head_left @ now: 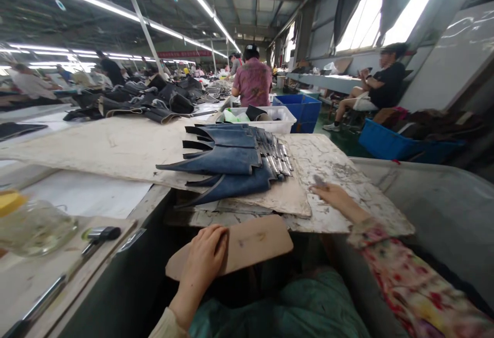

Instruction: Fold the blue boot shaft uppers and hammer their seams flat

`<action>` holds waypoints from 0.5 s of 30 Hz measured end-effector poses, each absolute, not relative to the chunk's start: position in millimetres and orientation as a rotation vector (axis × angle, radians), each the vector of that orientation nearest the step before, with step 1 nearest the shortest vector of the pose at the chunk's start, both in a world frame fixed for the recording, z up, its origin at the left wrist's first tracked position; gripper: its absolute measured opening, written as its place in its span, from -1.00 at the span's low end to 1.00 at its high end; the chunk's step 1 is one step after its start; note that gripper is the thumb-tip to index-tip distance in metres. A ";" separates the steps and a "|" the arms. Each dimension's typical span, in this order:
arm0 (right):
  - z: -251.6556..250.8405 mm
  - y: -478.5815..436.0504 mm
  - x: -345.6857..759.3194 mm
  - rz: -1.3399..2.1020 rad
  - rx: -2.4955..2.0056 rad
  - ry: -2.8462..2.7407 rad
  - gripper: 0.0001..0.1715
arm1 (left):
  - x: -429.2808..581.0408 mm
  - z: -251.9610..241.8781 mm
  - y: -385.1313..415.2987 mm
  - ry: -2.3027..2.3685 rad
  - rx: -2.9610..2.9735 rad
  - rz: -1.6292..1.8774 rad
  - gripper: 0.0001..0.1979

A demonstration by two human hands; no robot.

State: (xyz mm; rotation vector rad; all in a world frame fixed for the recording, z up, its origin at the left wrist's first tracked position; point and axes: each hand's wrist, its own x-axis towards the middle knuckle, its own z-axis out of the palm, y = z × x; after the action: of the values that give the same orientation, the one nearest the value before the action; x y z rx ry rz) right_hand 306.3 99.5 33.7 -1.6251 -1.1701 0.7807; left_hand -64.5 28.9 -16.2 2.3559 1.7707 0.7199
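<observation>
My left hand (206, 250) grips a long, flat tan panel (258, 243) with rounded corners, fingers over its top face and upper edge. The panel lies across my lap, at the near edge of the worktable. Over the right part of the table, my right hand (328, 194) is closed around a small greyish thing (318, 179), too blurred to name. Between and beyond my hands, blue leather-like pieces (227, 160) lie overlapped in a stack. Their left ends taper to dark points, and shiny metallic strips (280, 159) show at their right ends.
A pale, scuffed board (116, 142) lies under the stack. At left stand a yellow-lidded jar (38, 225) and a black-ended tool (102, 234). Dark pieces (165, 96) are heaped behind. Bins (297, 111) and a seated person (382, 81) are farther off.
</observation>
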 end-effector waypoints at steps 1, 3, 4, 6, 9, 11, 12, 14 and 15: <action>21.3 116.9 277.4 0.890 -1.603 -1.176 -0.86 | -64.3 -15.4 28.9 1.770 2.354 0.725 -0.74; 3.5 148.1 221.3 1.087 -1.534 -1.172 -0.85 | -63.7 -13.6 28.8 1.771 2.346 0.730 -0.75; -2.3 161.9 196.2 1.162 -1.499 -1.151 -0.84 | -63.2 -12.5 28.6 1.769 2.341 0.729 -0.75; -9.3 186.6 154.8 1.267 -1.450 -1.074 -0.83 | -62.3 -10.7 28.2 1.768 2.330 0.726 -0.75; -10.1 216.1 115.1 1.348 -1.384 -0.933 -0.75 | -61.8 -9.7 27.9 1.777 2.308 0.712 -0.75; -3.9 229.8 100.7 1.364 -1.325 -0.860 -0.71 | -61.8 -9.6 27.7 1.779 2.296 0.690 -0.76; 1.4 234.6 96.8 1.361 -1.294 -0.832 -0.72 | -61.8 -9.4 27.5 1.774 2.294 0.680 -0.76; 16.1 239.5 96.8 1.337 -1.225 -0.800 -0.79 | -61.2 -8.3 26.8 1.770 2.290 0.677 -0.76; 25.1 239.7 101.4 1.320 -1.182 -0.798 -0.82 | -60.8 -7.6 26.4 1.770 2.288 0.682 -0.76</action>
State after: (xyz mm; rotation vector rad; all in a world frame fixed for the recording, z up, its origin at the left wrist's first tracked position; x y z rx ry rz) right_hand 101.4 239.7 25.1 -1.1818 -0.7981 1.3197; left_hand -60.8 26.4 -7.6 2.2877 1.7700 0.6815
